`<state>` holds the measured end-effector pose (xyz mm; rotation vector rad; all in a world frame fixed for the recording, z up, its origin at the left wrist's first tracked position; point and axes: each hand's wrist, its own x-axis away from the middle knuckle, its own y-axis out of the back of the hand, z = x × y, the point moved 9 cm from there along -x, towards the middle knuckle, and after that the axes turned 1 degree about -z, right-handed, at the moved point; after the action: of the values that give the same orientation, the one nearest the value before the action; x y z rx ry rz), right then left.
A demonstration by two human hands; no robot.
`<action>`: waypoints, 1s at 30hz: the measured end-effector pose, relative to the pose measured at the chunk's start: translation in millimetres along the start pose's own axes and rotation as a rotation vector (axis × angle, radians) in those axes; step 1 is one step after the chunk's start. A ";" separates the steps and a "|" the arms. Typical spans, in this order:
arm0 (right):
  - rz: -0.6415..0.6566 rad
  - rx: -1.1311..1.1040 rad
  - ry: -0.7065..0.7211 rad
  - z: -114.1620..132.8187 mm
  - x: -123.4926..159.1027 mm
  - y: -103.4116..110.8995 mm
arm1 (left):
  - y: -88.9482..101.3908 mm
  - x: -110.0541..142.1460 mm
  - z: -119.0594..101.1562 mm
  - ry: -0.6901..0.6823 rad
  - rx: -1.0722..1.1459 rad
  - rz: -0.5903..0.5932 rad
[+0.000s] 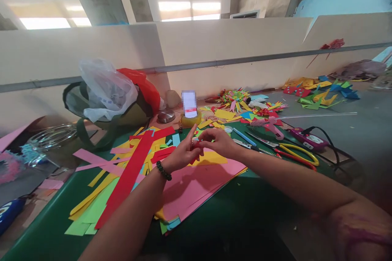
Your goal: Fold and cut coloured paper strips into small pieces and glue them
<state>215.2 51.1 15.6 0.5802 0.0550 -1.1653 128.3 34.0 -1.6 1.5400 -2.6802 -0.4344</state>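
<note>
Both hands meet over a stack of coloured paper sheets [199,187], pink on top with a yellow piece near its far edge. My left hand [181,155], a dark bead bracelet at its wrist, pinches a small red paper piece [197,144], mostly hidden by fingers, with one finger pointing up. From the other side, the closed fingertips of my right hand [221,143] press on the same red piece. Left of the stack lie long paper strips, a wide red strip [128,177] across pink, yellow and green ones [92,208].
Right of my hands lie scissors [294,153], a blue pen [244,136], a pink glue gun [269,126] and a purple corded box [309,138]. A phone [189,104] stands behind on a tape roll [191,120]. A bag [131,116] sits at back left.
</note>
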 end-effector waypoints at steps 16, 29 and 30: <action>0.094 -0.238 -0.076 -32.5 -2.9 -1.0 | 11.1 5.8 27.8 0.353 -0.013 0.011; 0.043 0.340 0.574 37.9 30.8 1.9 | 9.7 3.7 32.1 0.430 0.414 -0.105; 0.045 0.412 0.615 39.8 34.3 -4.4 | 9.0 2.7 30.7 0.410 0.428 -0.109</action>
<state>215.4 2.6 36.3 1.2857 0.3305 -0.9209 114.6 43.0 -29.2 1.6457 -2.4669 0.4418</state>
